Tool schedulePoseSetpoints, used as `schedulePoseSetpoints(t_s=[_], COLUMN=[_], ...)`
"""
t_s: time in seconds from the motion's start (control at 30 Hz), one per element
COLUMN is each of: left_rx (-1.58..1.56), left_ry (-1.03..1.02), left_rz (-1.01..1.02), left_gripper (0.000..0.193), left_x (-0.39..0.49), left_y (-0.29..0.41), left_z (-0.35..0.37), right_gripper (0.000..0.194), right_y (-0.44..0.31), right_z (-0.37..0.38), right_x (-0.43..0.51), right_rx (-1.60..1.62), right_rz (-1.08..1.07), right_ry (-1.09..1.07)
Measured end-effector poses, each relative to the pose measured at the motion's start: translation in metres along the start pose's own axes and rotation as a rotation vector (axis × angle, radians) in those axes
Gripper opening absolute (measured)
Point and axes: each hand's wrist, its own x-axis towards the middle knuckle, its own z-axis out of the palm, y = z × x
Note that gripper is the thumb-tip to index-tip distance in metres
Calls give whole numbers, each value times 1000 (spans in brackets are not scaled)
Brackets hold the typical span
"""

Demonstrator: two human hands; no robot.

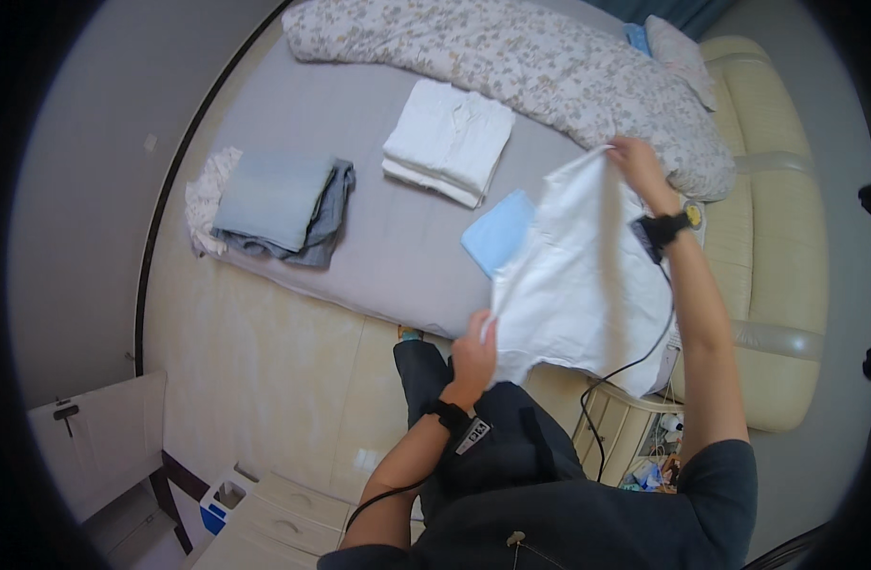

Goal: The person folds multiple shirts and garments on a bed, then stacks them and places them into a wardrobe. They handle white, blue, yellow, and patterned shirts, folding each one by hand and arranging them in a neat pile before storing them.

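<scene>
A white cloth garment with a beige stripe (pixel 571 271) is stretched between my hands over the bed's near right corner. My left hand (pixel 475 353) grips its lower left edge, and my right hand (pixel 631 160) pinches its upper edge. Partly under the garment lies a folded light blue cloth (pixel 498 231). Farther up the bed sits a stack of folded white cloths (pixel 450 139). To the left rests a pile of folded grey-blue cloths (pixel 275 203), beside a crumpled patterned cloth (pixel 211 196). Both wrists wear black straps, with cables running from them.
A floral quilt (pixel 507 64) lies along the bed's far side. The cream padded headboard (pixel 784 235) stands at the right. A nightstand (pixel 606 427) with small items is beside my legs, and a cream drawer cabinet (pixel 286 520) is at the lower left.
</scene>
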Motion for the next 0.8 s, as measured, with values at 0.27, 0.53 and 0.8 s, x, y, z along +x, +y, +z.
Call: schedulePoseSetpoints(t_s=[0.27,0.53,0.8], left_rx=[-95,-383,-410], left_ry=[222,-168,-8], left_rz=[-502,-1003,-918], left_gripper=[24,36,35], left_x=[22,-1,-20], left_y=[-239,-314,-297], left_z=[10,25,32], right_gripper=[56,68,83], right_y=[-6,143,155], right_z=[238,292,312], right_x=[-52,-292,-353], right_rx=[320,502,712], right_rz=[-124,1070,1392], right_ry=[-154,-202,68])
